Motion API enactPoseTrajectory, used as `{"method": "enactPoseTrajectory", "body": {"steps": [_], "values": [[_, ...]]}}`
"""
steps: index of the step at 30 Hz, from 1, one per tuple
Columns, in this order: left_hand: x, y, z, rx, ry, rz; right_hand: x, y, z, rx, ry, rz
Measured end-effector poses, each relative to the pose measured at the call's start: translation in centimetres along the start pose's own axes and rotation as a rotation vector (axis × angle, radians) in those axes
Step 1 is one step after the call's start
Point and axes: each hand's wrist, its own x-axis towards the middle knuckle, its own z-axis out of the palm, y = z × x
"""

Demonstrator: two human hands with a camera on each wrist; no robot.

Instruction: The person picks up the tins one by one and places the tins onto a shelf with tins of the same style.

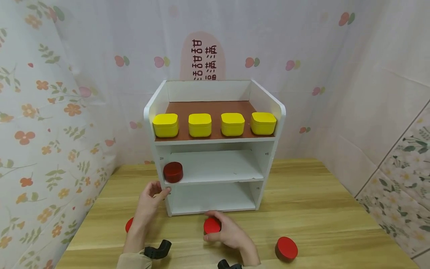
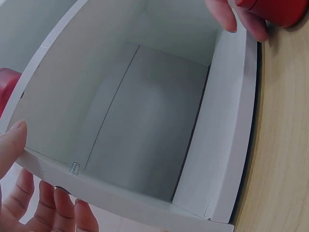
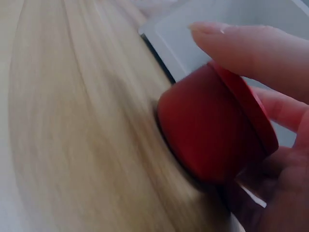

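Observation:
A white shelf unit (image 1: 215, 198) with a brown top board stands on the wooden table. My left hand (image 1: 152, 200) grips the front edge of its left side panel (image 2: 120, 195), thumb on the inner side and fingers round the outside. In front of the bottom shelf my right hand (image 1: 228, 231) curls its thumb and fingers round a red round box (image 3: 207, 125) with a lid, low at the table. Another red round box (image 1: 173, 172) sits at the left end of the middle shelf, just above my left hand.
Several yellow square boxes (image 1: 199, 125) stand in a row along the top board. One red round box (image 1: 286, 249) lies on the table at the right; another (image 1: 129, 225) is partly hidden behind my left forearm. A patterned curtain (image 1: 215, 22) hangs behind.

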Motion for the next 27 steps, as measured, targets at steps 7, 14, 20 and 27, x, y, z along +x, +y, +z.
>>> {"method": "enactPoseTrajectory", "body": {"steps": [7,14,20,27], "values": [[-0.09,0.22,0.06,-0.013,-0.002,0.001,0.09,0.64,-0.07,-0.024,-0.028,-0.026],[-0.23,0.28,0.06,-0.008,0.0,-0.004,0.12,0.91,-0.23,-0.043,-0.044,-0.027],[-0.22,0.01,0.0,-0.009,0.018,0.018,0.28,0.95,-0.35,-0.015,-0.061,-0.018],[-0.12,0.0,-0.01,0.01,0.019,0.024,0.26,0.48,-0.31,-0.011,-0.024,0.027]]}}
